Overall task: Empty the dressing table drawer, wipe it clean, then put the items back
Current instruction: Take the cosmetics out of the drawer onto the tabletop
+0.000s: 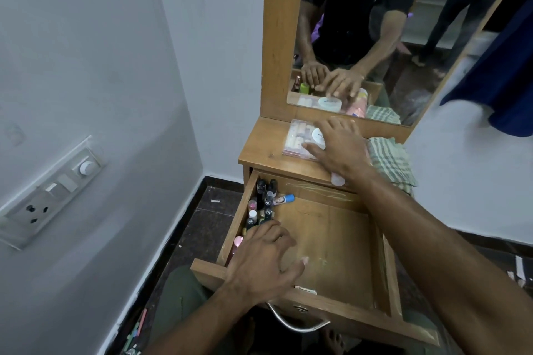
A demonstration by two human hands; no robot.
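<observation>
The wooden drawer (331, 242) of the dressing table is pulled open. Several small bottles and tubes (264, 204) stand packed along its left wall; the rest of its floor is bare wood. My left hand (265, 256) reaches into the drawer's front left, fingers spread and touching the bottles nearest me. My right hand (337, 147) lies on the tabletop (259, 150) over a round white jar (317, 135), which sits on a clear plastic box (297, 138) of cosmetics. A pale bottle (338, 179) lies under my right wrist. A green striped cloth (392, 161) is bunched at the tabletop's right.
A mirror (360, 23) rises behind the tabletop and reflects my arms and another person standing. A switch and socket panel (52, 190) hangs on the left wall. The drawer's metal handle (297, 326) curves below its front. Dark tiled floor (202, 228) lies to the left.
</observation>
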